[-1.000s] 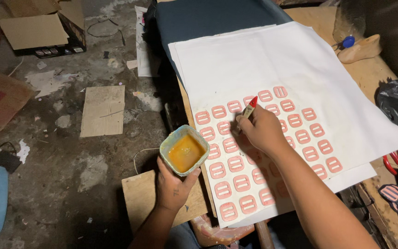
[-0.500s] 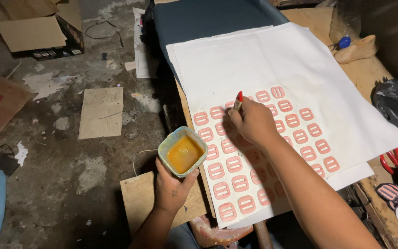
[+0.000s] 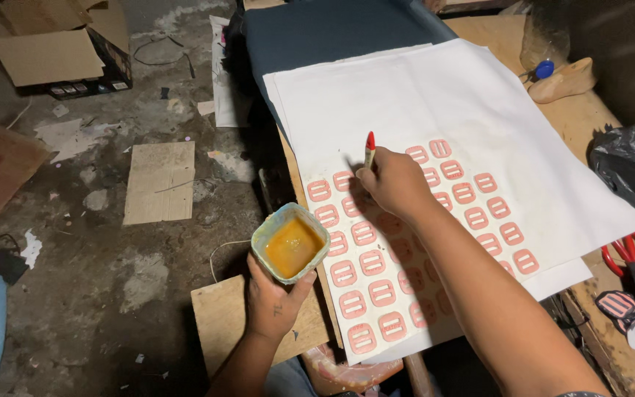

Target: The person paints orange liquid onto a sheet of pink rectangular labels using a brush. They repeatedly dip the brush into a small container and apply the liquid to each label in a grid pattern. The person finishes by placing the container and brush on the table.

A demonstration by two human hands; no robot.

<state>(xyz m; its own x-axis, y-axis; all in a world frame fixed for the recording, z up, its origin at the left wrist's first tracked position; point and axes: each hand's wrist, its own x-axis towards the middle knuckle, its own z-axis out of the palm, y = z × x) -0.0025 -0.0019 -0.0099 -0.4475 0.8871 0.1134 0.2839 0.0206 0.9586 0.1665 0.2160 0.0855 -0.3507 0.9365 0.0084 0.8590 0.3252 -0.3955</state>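
My left hand (image 3: 273, 303) holds a small square cup (image 3: 290, 242) of orange-yellow glue beside the table's left edge. My right hand (image 3: 393, 182) grips a thin tool with a red top (image 3: 369, 149), its lower end hidden by my fingers, over the upper left rows of pink buckle-shaped pieces (image 3: 373, 262). These pieces lie in rows on a white sheet (image 3: 435, 95) spread on the table. My forearm covers some of the pieces in the middle.
A dark blue cloth (image 3: 325, 29) lies under the sheet's far end. A wooden shoe last (image 3: 561, 81), a black bag (image 3: 630, 173) and red-handled scissors (image 3: 630, 254) sit at the right. Cardboard pieces (image 3: 159, 181) and an open box (image 3: 56, 48) litter the floor at left.
My right hand has moved up and to the left along the rows with the red-topped tool. The left hand keeps the glue cup in about the same place.
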